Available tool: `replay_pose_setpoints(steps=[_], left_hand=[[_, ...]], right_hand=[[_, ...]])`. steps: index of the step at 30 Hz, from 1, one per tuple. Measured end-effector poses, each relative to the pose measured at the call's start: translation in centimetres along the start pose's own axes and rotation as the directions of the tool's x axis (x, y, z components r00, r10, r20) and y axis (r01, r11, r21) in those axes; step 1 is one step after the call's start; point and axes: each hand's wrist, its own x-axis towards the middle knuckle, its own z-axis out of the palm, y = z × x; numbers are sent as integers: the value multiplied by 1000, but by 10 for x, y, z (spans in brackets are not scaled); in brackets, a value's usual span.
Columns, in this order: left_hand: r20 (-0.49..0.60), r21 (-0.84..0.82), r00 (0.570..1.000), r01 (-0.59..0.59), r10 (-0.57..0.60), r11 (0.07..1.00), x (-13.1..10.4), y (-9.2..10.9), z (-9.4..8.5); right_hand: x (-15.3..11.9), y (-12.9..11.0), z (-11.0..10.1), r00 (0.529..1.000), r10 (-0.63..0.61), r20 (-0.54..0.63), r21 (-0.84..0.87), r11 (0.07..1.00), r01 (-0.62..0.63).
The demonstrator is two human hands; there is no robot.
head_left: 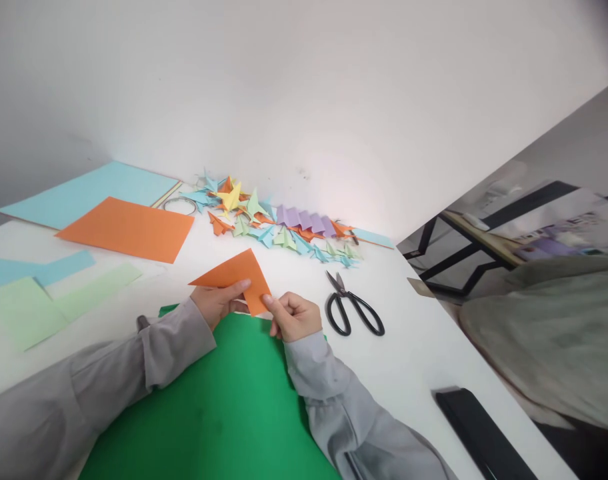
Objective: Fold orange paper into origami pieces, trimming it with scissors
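A folded piece of orange paper (244,270) is held up between my two hands, over the near part of the white table. My left hand (219,300) grips its lower left side, thumb on top and fingers underneath. At the lower right corner, my right hand (297,315) pinches the paper between thumb and curled fingers. The paper has a pointed tip to the left and a corner at the top. Green material (209,393) lies below both hands, in front of my body.
Behind my hands lie folded paper cranes (284,237) in several colours. Black-handled scissors (354,303) rest right of my right hand. A flat orange sheet (129,230), blue sheets (94,190) and green paper (29,313) lie left. A black phone-like object (484,433) is near the right edge.
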Motion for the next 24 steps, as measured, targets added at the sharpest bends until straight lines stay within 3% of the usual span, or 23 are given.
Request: replay_pose_setpoints(steps=[3, 6, 7, 8, 10, 13, 14, 18, 20, 24], left_hand=[[-73, -44, 997, 15, -18, 999, 2, 5, -2], [-118, -87, 992, 25, -35, 996, 3, 10, -4], [-122, -103, 991, 35, -48, 994, 3, 11, -5], [-128, -116, 990, 47, -62, 992, 4, 12, -6], [-147, -133, 986, 53, -73, 990, 4, 12, -8], [-177, -154, 981, 50, -78, 987, 4, 13, -8], [-188, -163, 979, 46, -77, 986, 3, 13, -7], [-218, -198, 973, 28, -72, 980, 1, 14, -5], [-207, -201, 977, 14, -56, 980, 1, 13, -5], [-176, -193, 984, -11, -23, 981, 2, 11, -5]], right_hand=[[9, 7, -15, 984, -147, -96, -184, 975, 127], [23, 15, -37, 873, -378, -308, -451, 866, 216], [27, 17, -45, 832, -445, -331, -545, 810, 217], [31, 20, -52, 800, -490, -346, -643, 745, 178], [36, 28, -64, 769, -472, -431, -755, 656, -20], [39, 42, -77, 739, -430, -518, -763, 623, -173], [38, 47, -80, 748, -410, -523, -756, 629, -184], [35, 54, -87, 885, -205, -418, -761, 612, -217], [34, 51, -89, 895, -156, -418, -755, 608, -246], [33, 42, -87, 878, -230, -419, -726, 666, -172]])
